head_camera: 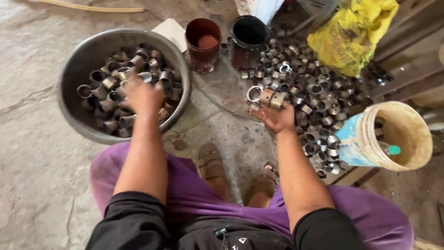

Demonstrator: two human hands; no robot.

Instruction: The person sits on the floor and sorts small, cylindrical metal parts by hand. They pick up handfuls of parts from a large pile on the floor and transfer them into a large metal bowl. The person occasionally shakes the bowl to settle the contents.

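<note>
Left hand (144,96) is lowered, blurred, over the metal rings (115,88) in the grey basin (83,60); its grip cannot be told. 3 rings (267,97) are held in the right hand (276,118), beside the floor pile (314,102).

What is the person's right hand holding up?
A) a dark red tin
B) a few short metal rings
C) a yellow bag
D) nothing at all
B: the right hand is raised palm up with a few short metal rings held at its fingertips, above the pile of rings on the floor, while the left hand is over the metal bowl.
</note>
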